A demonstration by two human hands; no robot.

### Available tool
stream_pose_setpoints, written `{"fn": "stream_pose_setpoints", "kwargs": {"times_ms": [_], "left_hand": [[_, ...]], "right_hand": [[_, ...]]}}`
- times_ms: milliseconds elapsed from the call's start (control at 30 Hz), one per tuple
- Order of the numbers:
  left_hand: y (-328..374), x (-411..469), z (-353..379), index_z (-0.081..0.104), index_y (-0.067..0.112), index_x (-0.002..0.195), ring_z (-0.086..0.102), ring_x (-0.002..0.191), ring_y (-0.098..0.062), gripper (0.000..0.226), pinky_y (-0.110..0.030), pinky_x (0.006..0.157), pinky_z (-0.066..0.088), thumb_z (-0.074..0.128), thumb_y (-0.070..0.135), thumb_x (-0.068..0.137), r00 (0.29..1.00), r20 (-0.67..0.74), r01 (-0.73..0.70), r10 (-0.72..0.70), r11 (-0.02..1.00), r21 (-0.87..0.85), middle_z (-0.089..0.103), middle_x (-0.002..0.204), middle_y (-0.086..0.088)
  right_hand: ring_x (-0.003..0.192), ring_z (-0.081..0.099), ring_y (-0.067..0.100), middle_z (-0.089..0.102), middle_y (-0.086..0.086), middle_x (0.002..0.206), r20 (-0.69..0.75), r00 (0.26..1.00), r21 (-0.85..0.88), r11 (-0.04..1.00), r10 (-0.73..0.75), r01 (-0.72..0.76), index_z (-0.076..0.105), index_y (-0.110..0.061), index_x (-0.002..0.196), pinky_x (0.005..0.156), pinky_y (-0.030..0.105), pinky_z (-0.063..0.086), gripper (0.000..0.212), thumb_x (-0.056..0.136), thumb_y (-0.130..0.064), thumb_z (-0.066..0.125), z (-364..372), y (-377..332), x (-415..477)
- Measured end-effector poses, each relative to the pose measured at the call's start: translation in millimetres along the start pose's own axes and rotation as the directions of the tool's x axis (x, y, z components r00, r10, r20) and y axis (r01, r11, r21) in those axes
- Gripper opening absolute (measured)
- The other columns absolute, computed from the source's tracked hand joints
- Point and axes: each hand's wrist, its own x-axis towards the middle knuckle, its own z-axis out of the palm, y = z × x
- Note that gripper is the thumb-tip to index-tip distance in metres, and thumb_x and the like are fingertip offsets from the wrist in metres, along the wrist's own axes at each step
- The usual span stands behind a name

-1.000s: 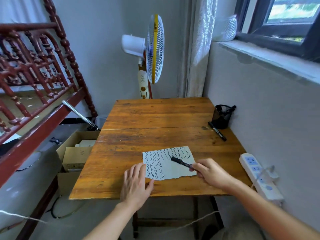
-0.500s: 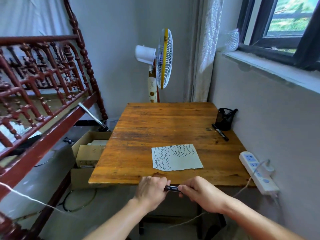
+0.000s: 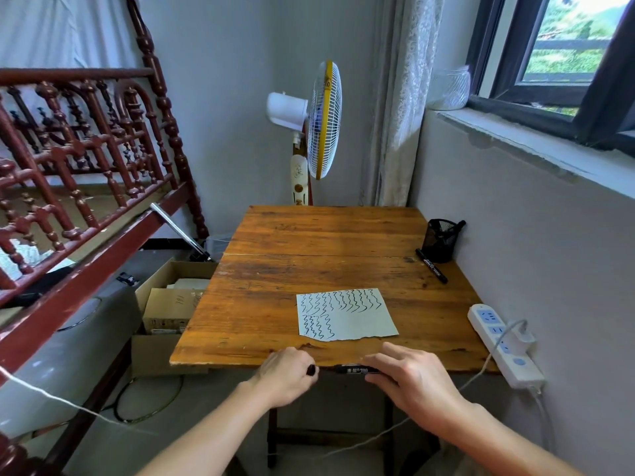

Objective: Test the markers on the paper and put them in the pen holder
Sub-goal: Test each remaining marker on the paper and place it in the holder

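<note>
Both hands hold a black marker level, just in front of the near edge of the wooden table. My right hand pinches its barrel. My left hand is closed around the black cap, and a thin gap shows between cap and barrel. The paper, covered with wavy black lines, lies flat near the table's front. The black mesh pen holder stands at the far right by the wall with a marker inside. Another black marker lies on the table beside it.
A white power strip with a plugged-in charger overhangs the table's right edge. A standing fan is behind the table. Open cardboard boxes sit on the floor to the left, beside a red wooden bed frame.
My right hand lifted the marker off the paper and drew it back to the table's edge, where my left hand left the paper and closed on its end. The hands have since moved slightly apart.
</note>
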Motion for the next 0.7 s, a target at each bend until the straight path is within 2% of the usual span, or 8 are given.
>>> {"fn": "stream_pose_setpoints", "kwargs": {"times_ms": [67, 100, 167, 267, 367, 467, 567, 700], "left_hand": [[-15.5, -0.5, -1.4, 0.053, 0.018, 0.065, 0.053, 0.053, -0.011, 0.034, -0.025, 0.053, 0.046, 0.046, 0.033, 0.093, 0.994, -0.103, 0.030, -0.028, 0.999, 0.011, 0.057, 0.063, 0.003], [-20.8, -0.3, -2.0, 0.050, 0.020, 0.065, 0.050, 0.052, -0.008, 0.033, -0.020, 0.049, 0.041, 0.045, 0.034, 0.094, 0.983, -0.179, 0.032, -0.027, 0.999, 0.024, 0.054, 0.063, 0.006], [-25.7, 4.0, -0.6, 0.045, 0.021, 0.070, 0.043, 0.057, -0.005, 0.027, -0.016, 0.050, 0.030, 0.045, 0.033, 0.094, 0.946, -0.324, 0.030, -0.016, 0.999, 0.041, 0.047, 0.068, 0.010], [-28.5, 19.7, 13.0, 0.054, 0.017, 0.087, 0.046, 0.077, -0.010, 0.013, -0.020, 0.063, 0.038, 0.048, 0.027, 0.092, 0.890, -0.456, 0.021, -0.004, 0.999, 0.031, 0.053, 0.085, 0.007], [-33.6, 35.0, 31.9, 0.058, 0.014, 0.094, 0.049, 0.088, -0.015, 0.009, -0.027, 0.074, 0.045, 0.054, 0.019, 0.088, 0.879, -0.477, 0.011, 0.000, 1.000, 0.021, 0.057, 0.095, 0.002], [-39.1, 41.2, 46.6, 0.060, 0.013, 0.100, 0.051, 0.096, -0.017, 0.014, -0.029, 0.079, 0.047, 0.057, 0.017, 0.087, 0.866, -0.501, 0.010, -0.014, 1.000, -0.011, 0.058, 0.101, -0.001], [-46.6, 41.5, 57.6, 0.061, 0.013, 0.101, 0.050, 0.098, -0.016, 0.022, -0.032, 0.080, 0.047, 0.046, 0.024, 0.088, 0.834, -0.551, 0.000, 0.001, 1.000, 0.000, 0.060, 0.101, -0.002], [-51.2, 42.8, 60.6, 0.061, 0.015, 0.100, 0.053, 0.100, -0.018, 0.027, -0.034, 0.084, 0.045, 0.040, 0.027, 0.088, 0.830, -0.557, -0.006, 0.039, 0.998, 0.062, 0.062, 0.103, -0.001]], "right_hand": [[0.083, 0.066, 0.002, 0.069, -0.017, 0.098, -0.002, 0.988, 0.096, 0.984, 0.154, -0.153, 0.069, -0.032, 0.112, 0.066, 0.018, 0.057, 0.024, 0.089, -0.038, 0.066, -5.3, 10.1, -2.0], [0.087, 0.065, 0.001, 0.069, -0.018, 0.103, 0.005, 0.971, 0.139, 0.961, 0.240, -0.238, 0.068, -0.032, 0.114, 0.070, 0.018, 0.056, 0.025, 0.089, -0.037, 0.065, -6.3, 15.2, -1.9], [0.089, 0.064, 0.002, 0.068, -0.016, 0.108, 0.047, 0.924, 0.203, 0.902, 0.380, -0.382, 0.065, -0.031, 0.119, 0.069, 0.018, 0.053, 0.027, 0.093, -0.031, 0.061, -2.1, 25.0, 3.0], [0.080, 0.063, 0.005, 0.069, -0.010, 0.108, 0.117, 0.856, 0.282, 0.810, 0.503, -0.514, 0.062, -0.026, 0.125, 0.063, 0.021, 0.049, 0.030, 0.095, -0.028, 0.056, 13.9, 32.9, 17.5], [0.086, 0.066, 0.013, 0.072, -0.002, 0.111, 0.129, 0.817, 0.308, 0.760, 0.562, -0.571, 0.063, -0.023, 0.125, 0.070, 0.029, 0.054, 0.032, 0.095, -0.033, 0.055, 30.9, 35.6, 33.3], [0.074, 0.065, 0.011, 0.072, -0.004, 0.098, 0.121, 0.790, 0.348, 0.720, 0.601, -0.601, 0.063, -0.023, 0.122, 0.064, 0.030, 0.052, 0.029, 0.095, -0.034, 0.055, 42.8, 36.5, 50.8], [0.071, 0.060, 0.008, 0.065, -0.010, 0.086, 0.110, 0.777, 0.367, 0.701, 0.620, -0.611, 0.065, -0.023, 0.119, 0.057, 0.025, 0.045, 0.027, 0.096, -0.033, 0.055, 52.5, 36.0, 66.5], [0.074, 0.059, 0.012, 0.064, -0.007, 0.086, 0.134, 0.779, 0.381, 0.694, 0.612, -0.611, 0.065, -0.020, 0.118, 0.064, 0.029, 0.045, 0.027, 0.096, -0.030, 0.054, 66.0, 33.7, 79.2]]}}
